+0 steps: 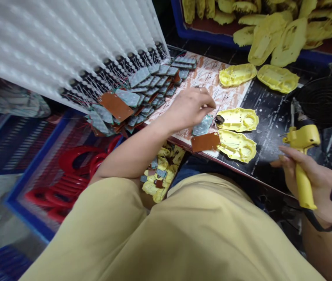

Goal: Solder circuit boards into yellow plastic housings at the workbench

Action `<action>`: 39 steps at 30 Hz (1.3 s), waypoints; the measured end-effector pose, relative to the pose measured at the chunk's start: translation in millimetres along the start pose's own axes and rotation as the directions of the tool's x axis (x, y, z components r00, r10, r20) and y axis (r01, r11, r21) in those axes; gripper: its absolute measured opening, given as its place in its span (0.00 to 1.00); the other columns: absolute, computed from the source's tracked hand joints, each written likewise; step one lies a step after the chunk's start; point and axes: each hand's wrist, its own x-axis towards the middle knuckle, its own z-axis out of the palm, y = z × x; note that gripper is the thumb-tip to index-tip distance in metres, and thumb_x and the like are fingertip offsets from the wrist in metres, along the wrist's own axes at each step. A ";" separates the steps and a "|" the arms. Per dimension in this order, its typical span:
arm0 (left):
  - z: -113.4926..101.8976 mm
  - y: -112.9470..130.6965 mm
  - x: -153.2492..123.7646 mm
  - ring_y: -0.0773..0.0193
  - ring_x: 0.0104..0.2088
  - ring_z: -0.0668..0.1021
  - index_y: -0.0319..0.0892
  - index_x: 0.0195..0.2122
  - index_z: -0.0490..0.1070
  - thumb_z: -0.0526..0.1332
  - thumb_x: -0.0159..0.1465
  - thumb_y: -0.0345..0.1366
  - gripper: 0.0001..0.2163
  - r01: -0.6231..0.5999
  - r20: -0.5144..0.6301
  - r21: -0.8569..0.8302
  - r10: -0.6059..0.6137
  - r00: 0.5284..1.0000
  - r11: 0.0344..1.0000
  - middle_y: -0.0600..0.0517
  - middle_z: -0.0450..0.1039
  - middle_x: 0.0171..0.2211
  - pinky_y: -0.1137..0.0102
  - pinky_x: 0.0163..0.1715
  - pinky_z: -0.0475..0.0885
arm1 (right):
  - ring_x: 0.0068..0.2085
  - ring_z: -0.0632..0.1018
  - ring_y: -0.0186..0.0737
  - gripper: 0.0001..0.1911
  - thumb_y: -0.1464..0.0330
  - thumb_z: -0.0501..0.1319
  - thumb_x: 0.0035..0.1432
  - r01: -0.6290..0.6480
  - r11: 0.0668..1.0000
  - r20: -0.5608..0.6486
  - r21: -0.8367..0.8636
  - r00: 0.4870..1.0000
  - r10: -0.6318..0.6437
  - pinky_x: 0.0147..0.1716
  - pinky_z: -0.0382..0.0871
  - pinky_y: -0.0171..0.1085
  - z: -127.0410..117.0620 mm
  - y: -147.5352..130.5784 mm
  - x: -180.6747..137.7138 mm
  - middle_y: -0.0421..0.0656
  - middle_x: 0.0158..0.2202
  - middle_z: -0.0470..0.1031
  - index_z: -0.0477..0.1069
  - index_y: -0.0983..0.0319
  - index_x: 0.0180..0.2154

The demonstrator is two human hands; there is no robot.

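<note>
My left hand (191,106) reaches over the bench with its fingers pinched on a small grey-green circuit board (202,125) that has a dark round part (219,119) at its end. A brown board (205,142) lies just below it. Two yellow plastic shells (239,119) (238,145) lie right beside the boards. My right hand (309,177) is wrapped round the handle of a yellow soldering gun (302,158), held off to the right above the dark bench top (271,125).
A heap of wired circuit boards (142,93) lies at the left under white sheeting (66,47). Two more yellow shells (238,74) (277,78) lie farther back. A blue crate (259,19) holds many shells. A black coil (327,99) is at right, red parts (69,171) below left.
</note>
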 end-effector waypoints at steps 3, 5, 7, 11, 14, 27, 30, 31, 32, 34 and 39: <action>-1.8 -31.0 8.2 0.52 0.59 0.80 0.45 0.56 0.82 0.62 0.71 0.35 0.15 0.023 0.176 0.043 -0.030 0.984 0.999 0.47 0.82 0.57 0.57 0.63 0.72 | 0.34 0.88 0.44 0.07 0.64 0.65 0.75 0.023 1.000 0.066 0.010 0.998 -0.024 0.34 0.84 0.38 10.2 3.1 30.6 0.38 0.40 0.88 0.79 0.51 0.52; 5.1 -37.0 16.0 0.50 0.60 0.80 0.44 0.56 0.81 0.65 0.70 0.36 0.15 0.022 0.283 0.071 -0.042 0.958 0.997 0.45 0.82 0.58 0.58 0.61 0.72 | 0.43 0.89 0.45 0.07 0.61 0.66 0.74 0.066 0.998 0.124 0.026 0.990 -0.068 0.42 0.85 0.39 26.2 9.0 51.3 0.42 0.47 0.88 0.79 0.53 0.51; 9.8 -35.9 20.7 0.49 0.59 0.80 0.43 0.53 0.82 0.65 0.69 0.37 0.13 0.055 0.316 0.106 -0.086 0.945 0.993 0.44 0.82 0.55 0.59 0.59 0.73 | 0.49 0.88 0.48 0.11 0.60 0.63 0.76 0.151 0.988 0.218 0.029 0.964 -0.154 0.48 0.84 0.42 44.0 16.5 68.7 0.48 0.49 0.87 0.78 0.57 0.52; -2.5 -38.0 13.1 0.54 0.50 0.83 0.43 0.49 0.83 0.66 0.68 0.39 0.11 0.107 0.340 0.066 -0.123 0.932 0.992 0.48 0.84 0.44 0.63 0.53 0.72 | 0.44 0.87 0.45 0.10 0.60 0.60 0.77 0.209 0.978 0.264 -0.002 0.943 -0.201 0.50 0.82 0.42 61.0 26.0 82.2 0.46 0.44 0.87 0.78 0.57 0.50; -17.2 -51.1 1.6 0.60 0.44 0.83 0.43 0.52 0.83 0.67 0.66 0.41 0.16 0.107 0.378 -0.108 -0.059 0.924 0.988 0.49 0.85 0.43 0.68 0.47 0.72 | 0.41 0.86 0.44 0.08 0.61 0.61 0.77 0.219 0.975 0.226 -0.047 0.953 -0.203 0.49 0.81 0.42 56.1 26.4 78.0 0.43 0.40 0.87 0.78 0.55 0.48; 3.6 -65.5 -3.3 0.58 0.51 0.83 0.49 0.47 0.86 0.63 0.72 0.34 0.10 -0.201 0.244 0.003 0.194 0.950 0.980 0.48 0.83 0.53 0.65 0.54 0.71 | 0.48 0.87 0.49 0.18 0.50 0.64 0.74 -0.035 0.996 0.344 0.084 0.939 0.004 0.47 0.80 0.42 67.6 27.5 86.9 0.49 0.51 0.86 0.78 0.56 0.52; 0.0 -66.1 -8.2 0.58 0.48 0.82 0.49 0.46 0.86 0.61 0.74 0.34 0.12 -0.284 0.258 0.093 0.252 0.933 0.954 0.48 0.84 0.49 0.65 0.51 0.71 | 0.48 0.87 0.48 0.18 0.50 0.64 0.74 -0.048 0.994 0.343 0.093 0.939 0.014 0.46 0.80 0.40 64.6 26.2 84.1 0.49 0.51 0.86 0.78 0.55 0.53; -1.1 -65.9 -9.1 0.58 0.47 0.82 0.50 0.46 0.86 0.61 0.75 0.34 0.12 -0.318 0.281 0.116 0.277 0.919 0.941 0.48 0.84 0.48 0.64 0.50 0.70 | 0.49 0.87 0.48 0.18 0.50 0.64 0.74 -0.049 0.994 0.342 0.101 0.939 0.011 0.47 0.80 0.40 64.0 25.7 83.9 0.49 0.51 0.86 0.78 0.55 0.53; -1.9 -65.4 -9.5 0.57 0.47 0.81 0.50 0.46 0.86 0.61 0.75 0.34 0.12 -0.355 0.309 0.132 0.302 0.902 0.925 0.48 0.84 0.46 0.64 0.48 0.70 | 0.49 0.87 0.47 0.18 0.51 0.65 0.74 -0.047 0.993 0.336 0.111 0.942 0.007 0.47 0.80 0.40 63.7 25.3 83.9 0.50 0.51 0.86 0.78 0.56 0.53; -2.0 -63.0 -9.3 0.58 0.46 0.81 0.52 0.45 0.86 0.61 0.74 0.34 0.12 -0.407 0.358 0.146 0.336 0.871 0.901 0.49 0.84 0.44 0.65 0.47 0.70 | 0.49 0.87 0.46 0.17 0.52 0.65 0.73 -0.047 0.990 0.320 0.130 0.947 0.003 0.48 0.81 0.39 63.7 24.7 84.5 0.50 0.51 0.86 0.79 0.56 0.53; 5.6 -57.7 -6.4 0.57 0.49 0.81 0.51 0.42 0.85 0.60 0.74 0.33 0.12 -0.415 0.355 0.105 0.356 0.865 0.904 0.49 0.85 0.43 0.64 0.50 0.72 | 0.48 0.87 0.45 0.17 0.52 0.68 0.71 -0.101 0.985 0.333 0.138 0.942 0.050 0.46 0.80 0.38 64.6 24.6 86.3 0.50 0.49 0.87 0.79 0.56 0.51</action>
